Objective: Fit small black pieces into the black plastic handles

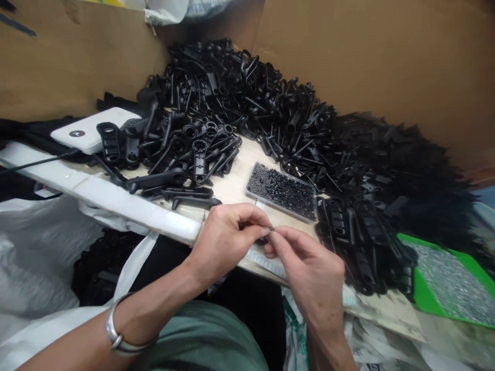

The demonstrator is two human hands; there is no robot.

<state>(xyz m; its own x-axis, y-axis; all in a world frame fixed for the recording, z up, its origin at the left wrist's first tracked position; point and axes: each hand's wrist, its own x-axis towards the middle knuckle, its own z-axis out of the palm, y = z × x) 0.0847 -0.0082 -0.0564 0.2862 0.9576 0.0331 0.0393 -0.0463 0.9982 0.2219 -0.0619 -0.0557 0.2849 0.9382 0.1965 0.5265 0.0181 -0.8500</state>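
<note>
My left hand (228,234) and my right hand (307,263) meet at the fingertips over the table's front edge. Both are closed in a pinch around a tiny dark piece (270,229), mostly hidden by the fingers. Just beyond them lies a clear rectangular box (282,190) filled with small black parts. Black plastic handles (200,159) are heaped to the left of the box, and more black handles (359,237) lie to the right of my right hand. A silver bracelet (113,327) circles my left wrist.
A large pile of black parts (247,82) rises at the back against cardboard (367,51). At the right stands a green tray (429,288) of small shiny pieces. A white device (83,129) lies at the left, with a cable nearby. White bags (34,257) hang below the table's left edge.
</note>
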